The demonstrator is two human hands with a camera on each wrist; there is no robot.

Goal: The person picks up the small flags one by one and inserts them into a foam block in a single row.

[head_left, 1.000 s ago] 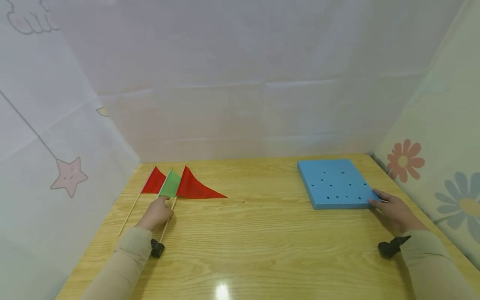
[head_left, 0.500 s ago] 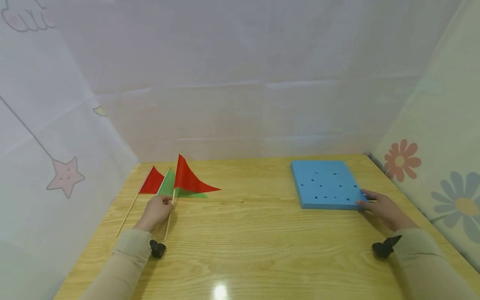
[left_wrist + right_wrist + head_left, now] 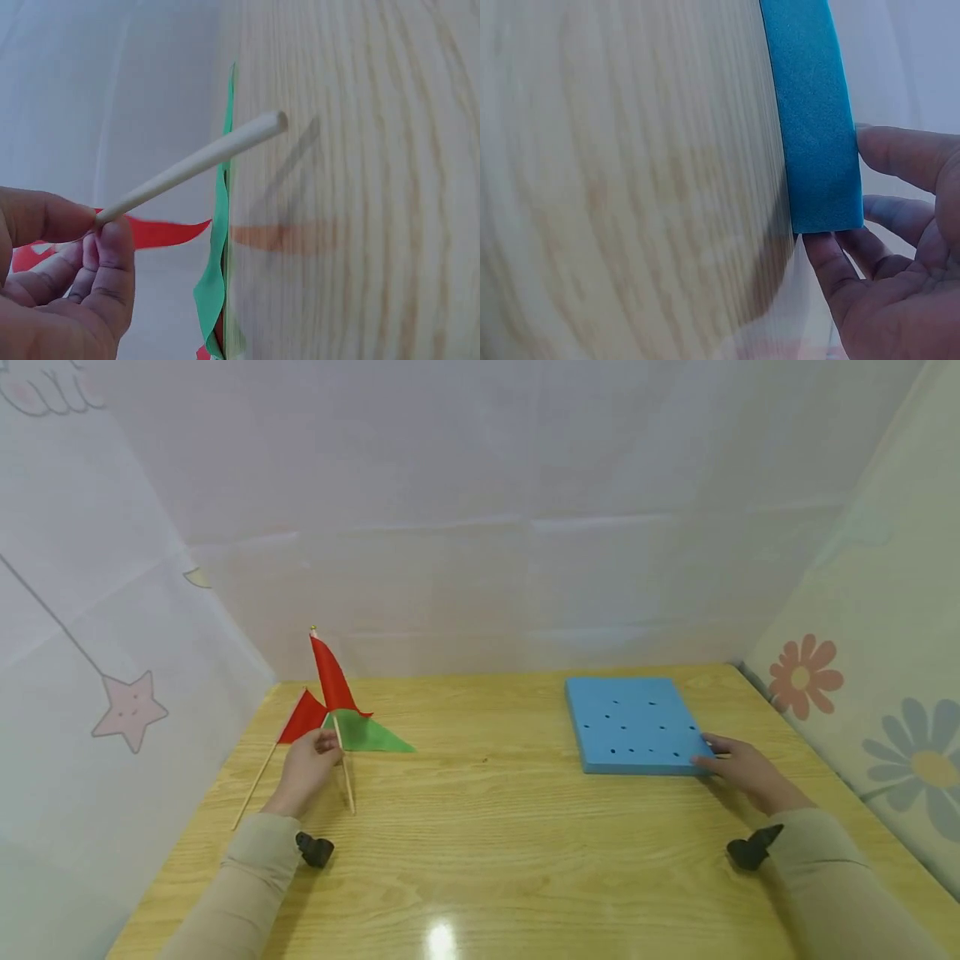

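Note:
My left hand [image 3: 306, 768] pinches the thin wooden stick of a red pennant flag [image 3: 332, 678] between thumb and fingers. The flag is raised off the table and tilted, and in the left wrist view the stick's lower end [image 3: 259, 131] stands clear of the wood. Under it lies a green pennant flag [image 3: 375, 735], with another red flag [image 3: 302, 720] to its left. At the right, my right hand [image 3: 750, 770] holds the near right corner of a blue foam board [image 3: 637, 739] with several holes. Its thumb is on top and its fingers are against the side.
Both hands work over a wooden table [image 3: 480, 852] with printed cloth walls [image 3: 480, 585] at the back and sides. Each sleeve cuff carries a small black device, one at the left wrist [image 3: 315, 850] and one at the right [image 3: 753, 847].
The red flag in my left hand has been lifted and its tip has swung up and left, uncovering more of the green flag. My right hand and the blue board have slid left.

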